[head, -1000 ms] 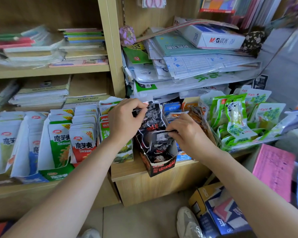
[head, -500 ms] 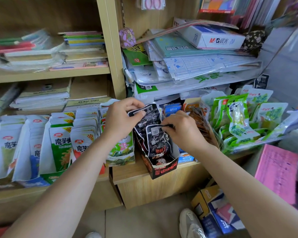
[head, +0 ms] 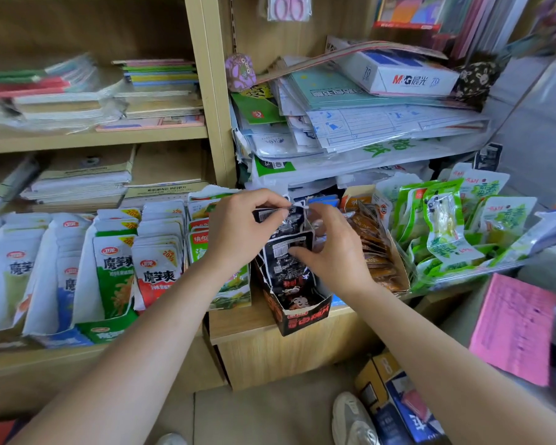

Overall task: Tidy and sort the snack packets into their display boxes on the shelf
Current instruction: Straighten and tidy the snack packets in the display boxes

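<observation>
Reads "M&G 70" on white cardboard box (head: 398, 75) above. Pinches black foil snack packets (head: 286, 268) with left hand (head: 238, 226) and right hand (head: 334, 252), upright in black-and-red cardboard display box (head: 305, 319) on wooden shelf (head: 235, 321).

The right hand (head: 337, 255) is coming up off the middle of the front black packet (head: 286, 252), where it was pushing down a second ago. Its fingers (head: 315, 210) are now curling over the top edge of the rear black packets (head: 280, 218), right beside the left hand (head: 238, 232), with the thumb on the front packet's face. That packet, skewed before, is now standing upright in the black display box (head: 305, 317).
</observation>
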Tool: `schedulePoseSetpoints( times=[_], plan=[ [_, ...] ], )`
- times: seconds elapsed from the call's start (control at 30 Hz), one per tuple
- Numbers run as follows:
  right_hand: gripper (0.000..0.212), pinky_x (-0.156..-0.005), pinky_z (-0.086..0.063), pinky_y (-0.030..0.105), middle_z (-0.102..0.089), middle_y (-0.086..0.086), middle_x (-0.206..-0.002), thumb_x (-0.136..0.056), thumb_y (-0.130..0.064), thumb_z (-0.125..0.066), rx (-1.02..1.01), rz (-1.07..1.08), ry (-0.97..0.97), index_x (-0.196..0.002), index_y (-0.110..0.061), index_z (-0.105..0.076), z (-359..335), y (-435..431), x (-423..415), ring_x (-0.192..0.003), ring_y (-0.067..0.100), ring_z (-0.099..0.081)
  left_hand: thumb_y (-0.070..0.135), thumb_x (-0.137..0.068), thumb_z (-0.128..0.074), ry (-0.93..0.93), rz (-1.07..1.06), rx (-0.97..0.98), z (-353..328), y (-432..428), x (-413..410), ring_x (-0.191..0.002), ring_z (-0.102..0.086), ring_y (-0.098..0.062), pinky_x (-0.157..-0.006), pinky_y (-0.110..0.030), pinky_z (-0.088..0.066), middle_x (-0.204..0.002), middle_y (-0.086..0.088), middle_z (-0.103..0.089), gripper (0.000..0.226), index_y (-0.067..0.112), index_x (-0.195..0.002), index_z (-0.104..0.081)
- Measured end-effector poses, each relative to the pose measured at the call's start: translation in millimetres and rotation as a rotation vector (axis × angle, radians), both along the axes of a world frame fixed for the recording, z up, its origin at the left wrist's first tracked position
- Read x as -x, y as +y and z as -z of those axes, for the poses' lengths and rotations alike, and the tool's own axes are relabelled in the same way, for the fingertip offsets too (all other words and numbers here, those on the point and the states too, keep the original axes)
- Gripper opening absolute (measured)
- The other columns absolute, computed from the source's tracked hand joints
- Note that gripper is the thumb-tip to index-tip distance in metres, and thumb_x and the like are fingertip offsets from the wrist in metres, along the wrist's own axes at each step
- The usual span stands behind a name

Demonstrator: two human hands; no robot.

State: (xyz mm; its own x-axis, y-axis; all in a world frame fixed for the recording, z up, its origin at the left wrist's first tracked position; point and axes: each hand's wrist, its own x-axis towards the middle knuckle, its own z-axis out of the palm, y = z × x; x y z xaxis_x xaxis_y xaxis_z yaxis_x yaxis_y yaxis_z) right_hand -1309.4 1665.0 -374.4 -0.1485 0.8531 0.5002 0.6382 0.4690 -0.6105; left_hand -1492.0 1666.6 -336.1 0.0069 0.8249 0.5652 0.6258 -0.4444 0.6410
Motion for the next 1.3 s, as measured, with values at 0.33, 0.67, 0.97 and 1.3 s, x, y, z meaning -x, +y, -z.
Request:
schedulePoseSetpoints(
  times=[0.33, 0.67, 0.97, 1.3],
  plan=[
    [0.066, -0.078, -0.048, 0.021, -0.068, -0.007, -0.102, -0.073, -0.045, -0.085, 0.149, 0.039, 0.001, -0.13, -0.02, -0.063, -1.8, 0.5, 3.2, -0.088, 0.008, -0.061, 0.041, -0.077, -0.08, 0.035, 0.129, 0.221, 8.3, 5.3, 4.5, -0.096, -0.066, 0.003, -0.087, -0.04, -0.057, -0.097, 0.022, -0.072, 0.023, 0.044, -0.099, -0.074],
    [0.028, -0.068, -0.045, 0.02, -0.068, -0.011, -0.081, -0.076, -0.032, -0.085, 0.327, -0.186, -0.182, -0.098, -0.02, -0.074, -28.2, -17.5, -37.1, -0.072, 0.0, -0.059, 0.033, -0.08, -0.082, 0.257, 0.026, 0.134, 17.0, -13.3, 8.6, -0.104, -0.063, -0.008, -0.084, -0.038, -0.054, -0.11, 0.021, -0.067, 0.031, 0.038, -0.109, -0.071],
    [0.031, -0.092, -0.04, 0.049, -0.06, -0.003, -0.105, -0.083, -0.022, -0.078, 0.237, -0.327, -0.665, -0.114, -0.025, -0.074, 10.0, -43.7, -47.4, -0.115, 0.021, -0.038, 0.036, -0.083, -0.079, 0.138, 0.023, 0.17, 32.9, -20.2, 11.4, -0.104, -0.065, -0.007, -0.084, -0.03, -0.052, -0.109, 0.019, -0.071, 0.021, 0.036, -0.104, -0.075],
    [0.021, -0.08, -0.042, 0.035, -0.045, -0.021, -0.08, -0.069, -0.007, -0.087, 0.314, -0.388, -0.409, -0.08, -0.02, -0.076, -1.0, -35.4, -45.6, -0.088, 0.008, -0.043, 0.032, -0.08, -0.082, 0.018, 0.097, 0.224, 37.9, -27.3, -0.3, -0.082, -0.066, -0.005, -0.073, -0.037, -0.052, -0.088, 0.021, -0.072, 0.012, 0.034, -0.091, -0.076]
  ],
)
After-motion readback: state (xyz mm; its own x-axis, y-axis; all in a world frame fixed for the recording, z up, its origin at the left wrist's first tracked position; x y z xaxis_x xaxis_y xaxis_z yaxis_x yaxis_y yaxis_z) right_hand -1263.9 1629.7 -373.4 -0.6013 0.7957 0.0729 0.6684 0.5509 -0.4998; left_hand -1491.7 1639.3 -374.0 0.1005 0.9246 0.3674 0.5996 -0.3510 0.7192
